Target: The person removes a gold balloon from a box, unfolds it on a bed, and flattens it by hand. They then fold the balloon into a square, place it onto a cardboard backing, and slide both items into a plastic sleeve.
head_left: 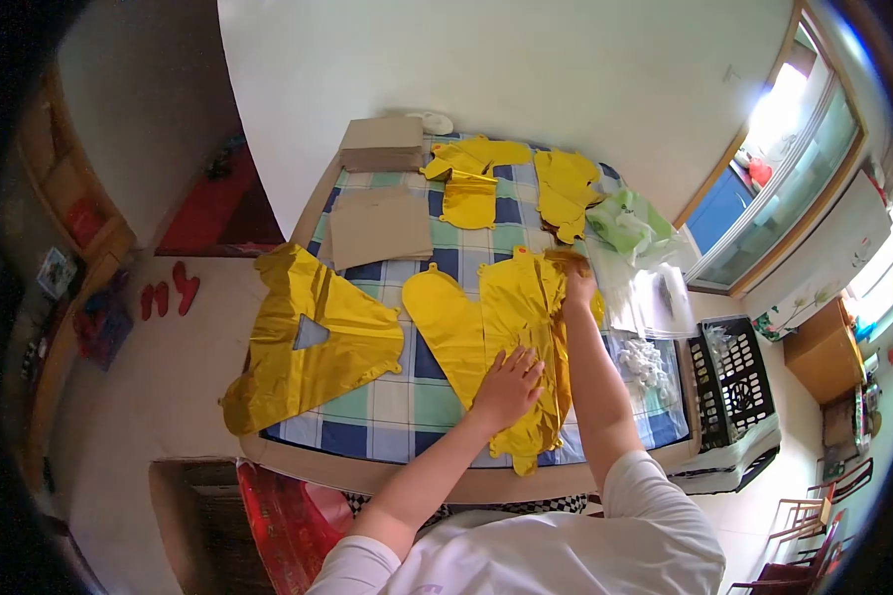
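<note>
A flat, uninflated gold foil balloon [446, 312] lies across the middle of the checked cloth, its right part creased and partly folded over. My left hand [509, 385] rests on it palm down, fingers stretched out. At its upper right edge my right hand [578, 284] has its fingers closed on a darker, folded bit of the foil; the fingertips are partly hidden. To the left lies a gold foil balloon shaped like a letter A [347, 307], spread flat, with a triangular hole through it.
Behind are more gold foil balloons [569, 183] and two stacks of brown cardboard sheets [379, 226]. Clear and green plastic bags [633, 223] and a small white heap [645, 364] lie along the right side. A black crate [734, 372] stands beside the table's right edge.
</note>
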